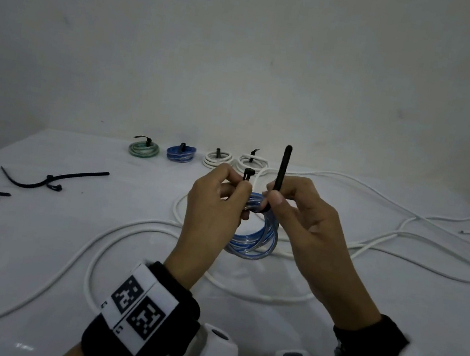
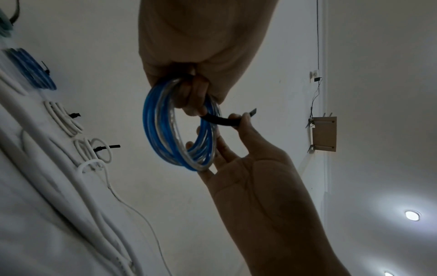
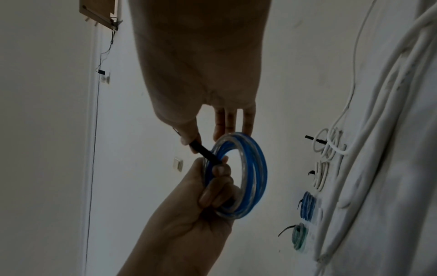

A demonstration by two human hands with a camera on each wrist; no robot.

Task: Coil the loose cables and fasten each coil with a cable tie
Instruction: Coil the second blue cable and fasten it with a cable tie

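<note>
A coil of blue and clear cable point(image 1: 250, 245) hangs upright above the table between both hands. My left hand point(image 1: 241, 191) grips the coil's top, its fingers curled through the ring point(image 2: 151, 127), and it also holds the head end of a black cable tie. That cable tie point(image 1: 284, 167) runs under the coil's strands and its long tail sticks straight up. My right hand point(image 1: 271, 196) pinches the tail between thumb and forefinger, while its other fingers lie straight against the coil point(image 3: 257, 168). The tie's tail is not through its head.
Along the table's far edge sit several tied coils: green point(image 1: 143, 149), blue point(image 1: 181, 154) and two white point(image 1: 218, 159). Loose white cables point(image 1: 267, 299) sprawl under and to the right of my hands. Spare black ties point(image 1: 52, 179) lie at the left.
</note>
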